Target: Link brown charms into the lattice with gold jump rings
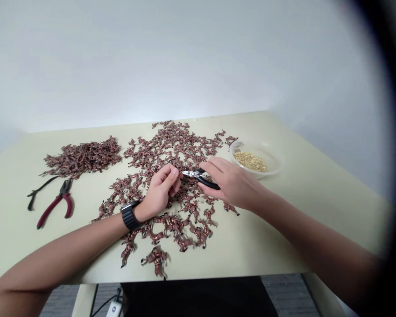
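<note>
My right hand is wrapped round the black handles of a pair of pliers, whose metal jaws point left. The jaw tips meet the fingertips of my left hand, which are pinched together. Whatever lies in that pinch is too small and covered to make out. Below and around both hands spread many small brown horse-shaped figures, loosely scattered over the table. A dark watch is on my left wrist.
A heap of similar brown pieces lies at the left. Nearby are red-handled pliers and a black tool or strap. Right of my hands stands a clear round tub with tiny gold-coloured pieces. A pale table meets the wall.
</note>
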